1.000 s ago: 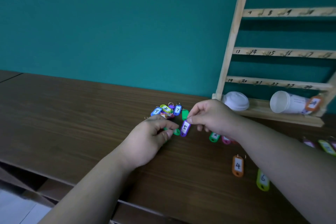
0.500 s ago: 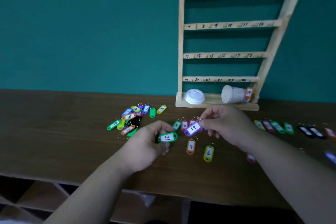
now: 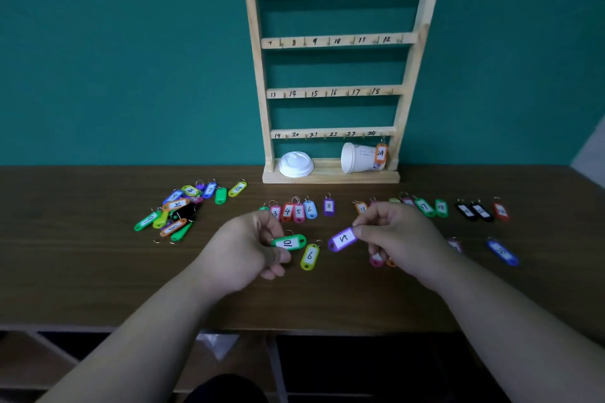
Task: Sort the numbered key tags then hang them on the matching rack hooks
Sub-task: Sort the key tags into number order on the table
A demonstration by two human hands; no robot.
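Above a brown table (image 3: 82, 271), the left hand (image 3: 244, 252) pinches a green tag marked 10 (image 3: 288, 242) while the right hand (image 3: 397, 237) pinches a purple tag (image 3: 342, 239) at its 9 o'clock. At 12 o'clock stands the wooden rack (image 3: 337, 39); unsorted tags (image 3: 183, 206) lie at 10 o'clock.

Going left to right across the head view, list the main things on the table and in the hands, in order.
Unsorted pile of tags → left hand → green tag 10 → yellow-green tag 6 → purple tag → right hand → two black tags → blue tag.
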